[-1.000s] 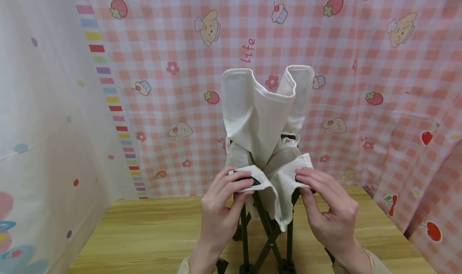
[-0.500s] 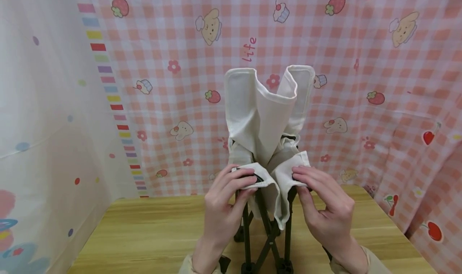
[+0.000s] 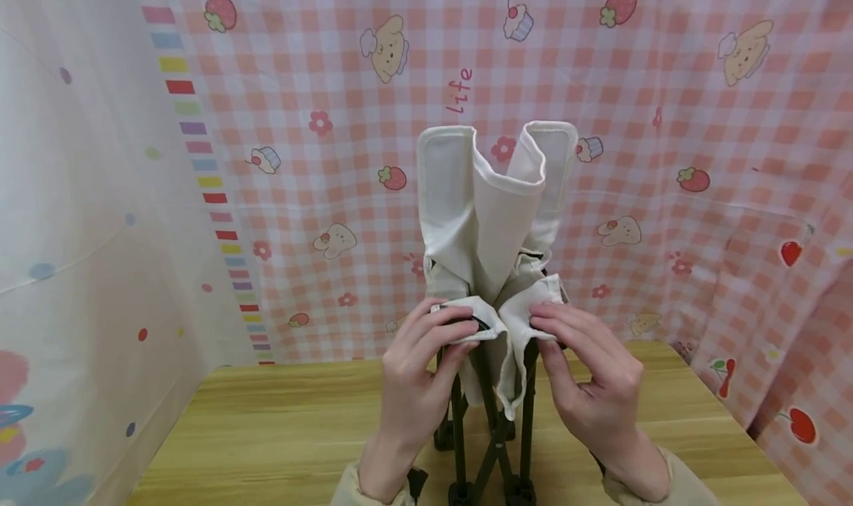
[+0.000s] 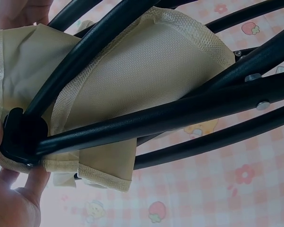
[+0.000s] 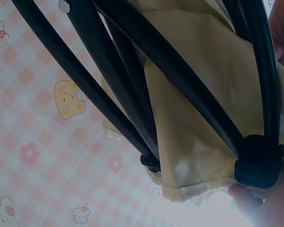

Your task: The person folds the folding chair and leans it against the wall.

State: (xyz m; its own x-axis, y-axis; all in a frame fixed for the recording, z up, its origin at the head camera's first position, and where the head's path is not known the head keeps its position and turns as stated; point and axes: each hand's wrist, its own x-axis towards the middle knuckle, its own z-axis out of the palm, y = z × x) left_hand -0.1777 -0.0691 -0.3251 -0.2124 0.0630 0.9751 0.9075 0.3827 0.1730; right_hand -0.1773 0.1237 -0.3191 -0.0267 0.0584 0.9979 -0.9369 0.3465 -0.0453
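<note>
A small folding chair with cream fabric [image 3: 503,224] and black legs [image 3: 459,432] stands upright on the table, its frame partly folded and its seat sagging in the middle. My left hand [image 3: 416,380] grips the seat's front left corner, fingers over the top and thumb below. The front right corner is held the same way by my right hand [image 3: 593,380]. In the left wrist view, my thumb lies by a black corner joint [image 4: 23,137] under the fabric. A matching joint [image 5: 260,161] shows beside my fingers in the right wrist view.
The wood-grain table [image 3: 286,424] extends to both sides of the chair. Close behind it hangs a pink checked curtain [image 3: 346,158] with cartoon prints. A pale dotted curtain [image 3: 100,217] closes off the left side.
Both hands have moved toward each other, bringing the two front corners of the seat closer together. The front legs stand nearer each other, and the seat fabric is more bunched.
</note>
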